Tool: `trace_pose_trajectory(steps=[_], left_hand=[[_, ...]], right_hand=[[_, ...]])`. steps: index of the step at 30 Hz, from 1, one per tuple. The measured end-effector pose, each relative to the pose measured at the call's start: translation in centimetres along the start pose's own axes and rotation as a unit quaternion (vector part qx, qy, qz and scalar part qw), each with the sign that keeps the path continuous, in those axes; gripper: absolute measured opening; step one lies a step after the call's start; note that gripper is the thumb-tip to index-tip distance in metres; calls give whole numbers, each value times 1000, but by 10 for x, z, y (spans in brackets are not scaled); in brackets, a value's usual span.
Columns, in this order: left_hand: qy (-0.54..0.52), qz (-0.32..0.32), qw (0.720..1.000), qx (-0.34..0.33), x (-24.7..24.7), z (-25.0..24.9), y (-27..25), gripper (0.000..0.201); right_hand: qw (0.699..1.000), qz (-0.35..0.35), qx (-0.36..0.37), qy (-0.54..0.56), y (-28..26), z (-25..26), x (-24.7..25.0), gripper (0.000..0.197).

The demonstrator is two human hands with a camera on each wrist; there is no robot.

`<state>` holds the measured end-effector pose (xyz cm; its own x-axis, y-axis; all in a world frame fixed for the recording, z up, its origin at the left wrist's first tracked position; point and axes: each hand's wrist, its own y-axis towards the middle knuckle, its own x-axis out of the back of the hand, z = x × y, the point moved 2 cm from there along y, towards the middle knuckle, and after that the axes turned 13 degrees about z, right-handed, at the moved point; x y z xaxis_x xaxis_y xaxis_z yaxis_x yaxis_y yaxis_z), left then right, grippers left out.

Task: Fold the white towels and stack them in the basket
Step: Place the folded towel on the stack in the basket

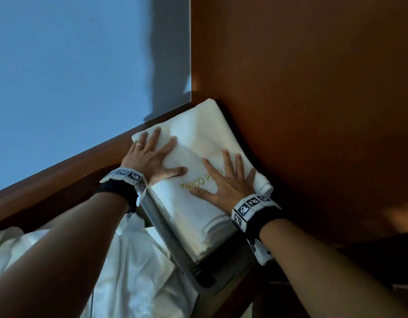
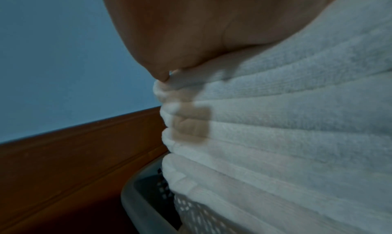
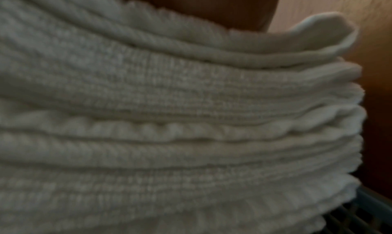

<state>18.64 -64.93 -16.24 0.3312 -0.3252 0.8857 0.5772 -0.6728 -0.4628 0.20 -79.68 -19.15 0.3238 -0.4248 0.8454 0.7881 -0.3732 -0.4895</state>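
Both hands, the left hand (image 1: 150, 157) and right hand (image 1: 223, 180), press flat with fingers spread on the tall stack of folded white terry towels (image 1: 198, 143) in the grey perforated plastic basket (image 1: 166, 239). Heaped above the rim, uneven pressure could topple it.

Hotel room; monogrammed towels (image 1: 198, 143), wood panelling (image 1: 301, 88), bed linen (image 1: 134, 260).

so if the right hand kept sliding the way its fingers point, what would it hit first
Most likely the brown wooden panel behind the basket. The right hand lies flat on the top towel, fingers pointing up and across it toward that panel; depth is unclear, so the towel's far edge may come first.
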Motion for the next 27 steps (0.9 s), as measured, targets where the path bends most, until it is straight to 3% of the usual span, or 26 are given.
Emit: trace_pose_trajectory(steps=[9,15,19,23,27], left_hand=[[-23,10,1000,-9,4,3,-6,99],[-35,30,999,-23,15,2,-55,97],[-82,-27,995,-48,8,10,-113,82],[-137,-33,988,-64,-12,60,-197,54],[-152,-76,985,7,-32,135,-295,42]], right_hand=[[1000,25,-5,4,-10,5,6,105],[999,-38,-14,-7,-76,-8,-19,111],[996,-65,-52,24,-120,-3,-18,76],[977,-211,-4,33,-155,28,-32,36],[962,-266,65,10,-182,94,-66,29]])
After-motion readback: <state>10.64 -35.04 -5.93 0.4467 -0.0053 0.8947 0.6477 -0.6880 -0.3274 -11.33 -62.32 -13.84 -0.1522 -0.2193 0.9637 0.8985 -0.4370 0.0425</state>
